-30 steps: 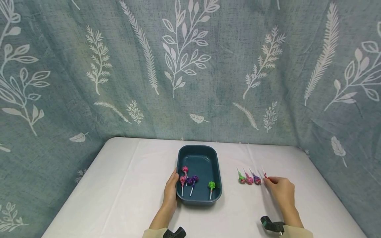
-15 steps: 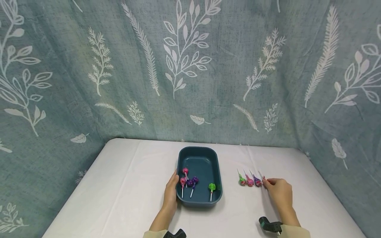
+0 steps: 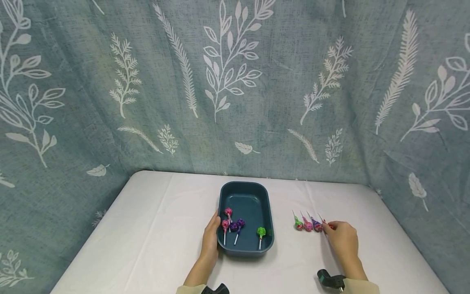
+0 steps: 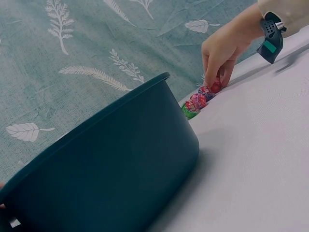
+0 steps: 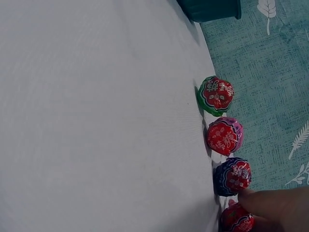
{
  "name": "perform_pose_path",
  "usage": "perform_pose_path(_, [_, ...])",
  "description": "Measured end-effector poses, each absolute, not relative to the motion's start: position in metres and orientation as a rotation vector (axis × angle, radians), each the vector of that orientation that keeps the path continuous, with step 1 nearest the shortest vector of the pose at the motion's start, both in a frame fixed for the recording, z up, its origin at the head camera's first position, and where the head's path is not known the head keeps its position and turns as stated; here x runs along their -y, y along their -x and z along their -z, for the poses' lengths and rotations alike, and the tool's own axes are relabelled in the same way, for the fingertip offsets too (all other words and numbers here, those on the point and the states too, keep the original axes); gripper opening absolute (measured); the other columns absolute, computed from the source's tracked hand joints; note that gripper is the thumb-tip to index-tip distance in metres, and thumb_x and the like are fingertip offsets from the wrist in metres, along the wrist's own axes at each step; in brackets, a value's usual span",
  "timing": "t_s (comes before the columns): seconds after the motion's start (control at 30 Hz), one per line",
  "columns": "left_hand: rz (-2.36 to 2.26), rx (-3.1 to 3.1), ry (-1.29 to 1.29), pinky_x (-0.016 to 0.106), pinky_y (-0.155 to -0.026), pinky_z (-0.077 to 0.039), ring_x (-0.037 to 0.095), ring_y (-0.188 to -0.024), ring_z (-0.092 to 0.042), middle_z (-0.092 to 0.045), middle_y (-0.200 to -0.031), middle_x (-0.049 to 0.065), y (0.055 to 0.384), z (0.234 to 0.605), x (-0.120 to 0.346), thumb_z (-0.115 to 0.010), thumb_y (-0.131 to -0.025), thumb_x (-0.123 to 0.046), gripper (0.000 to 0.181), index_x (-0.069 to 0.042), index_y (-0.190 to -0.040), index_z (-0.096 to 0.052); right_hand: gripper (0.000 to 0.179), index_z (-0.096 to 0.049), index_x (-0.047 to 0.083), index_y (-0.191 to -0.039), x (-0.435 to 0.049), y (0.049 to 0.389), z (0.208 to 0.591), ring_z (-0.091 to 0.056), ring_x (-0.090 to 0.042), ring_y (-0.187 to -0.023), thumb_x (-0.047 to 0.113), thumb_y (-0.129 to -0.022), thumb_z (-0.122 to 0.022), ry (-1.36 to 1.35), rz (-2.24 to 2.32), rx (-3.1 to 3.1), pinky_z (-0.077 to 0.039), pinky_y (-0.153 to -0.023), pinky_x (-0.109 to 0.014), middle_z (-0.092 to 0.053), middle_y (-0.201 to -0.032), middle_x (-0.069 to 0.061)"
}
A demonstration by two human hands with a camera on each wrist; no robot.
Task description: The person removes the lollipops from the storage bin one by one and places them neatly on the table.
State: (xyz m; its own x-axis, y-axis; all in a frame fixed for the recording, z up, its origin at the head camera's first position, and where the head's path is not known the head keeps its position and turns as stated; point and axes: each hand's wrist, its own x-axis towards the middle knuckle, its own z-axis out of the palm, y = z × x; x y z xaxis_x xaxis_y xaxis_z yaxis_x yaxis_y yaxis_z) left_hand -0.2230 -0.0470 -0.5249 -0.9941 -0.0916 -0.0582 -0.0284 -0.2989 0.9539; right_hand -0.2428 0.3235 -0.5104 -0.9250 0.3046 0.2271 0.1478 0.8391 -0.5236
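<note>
Red lollipop (image 5: 236, 219) is pinched by the right hand (image 3: 344, 240), toward the bench's (image 3: 378, 232) right edge; left hand (image 3: 210, 240) holds a plain tub (image 3: 251, 206).

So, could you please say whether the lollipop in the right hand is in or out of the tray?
Out: the right hand pinches the red lollipop beside the purple lollipop, to the right of the tray.

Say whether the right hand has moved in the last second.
Yes: in the head view, the right hand shifted left, toward the row's green lollipop.
</note>
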Motion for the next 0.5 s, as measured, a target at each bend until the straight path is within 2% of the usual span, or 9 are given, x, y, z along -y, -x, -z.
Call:
perform_pose_path(0.33, [2.486, 1.838, -0.165, 0.052, -0.115, -0.006, 0.034, -0.145, -0.011, -0.026, -0.156, 0.015, 0.2218, 0.5268, 0.0475, -0.037, -0.104, -0.029, 0.051, -0.003, -0.149, -0.035, 0.035, -0.068, -0.014, -0.095, -0.3201, 0.2390, 0.5102, -0.061, -0.048, -0.086, 0.020, -0.087, -0.068, 0.368, -0.728, 2.696, -0.046, -0.072, -0.056, -0.067, -0.089, -0.028])
perform_pose_path(0.5, [2.486, 1.831, -0.167, 0.053, -0.115, -0.007, 0.035, -0.145, -0.012, -0.027, -0.155, 0.016, 0.2219, 0.5277, 0.0475, -0.038, -0.104, -0.028, 0.051, -0.002, -0.148, -0.036, 0.035, -0.070, -0.012, -0.094, -0.3205, 0.2392, 0.5103, -0.060, -0.039, -0.076, 0.023, -0.091, -0.065, 0.392, -0.749, 2.700, -0.045, -0.067, -0.051, -0.068, -0.084, -0.024])
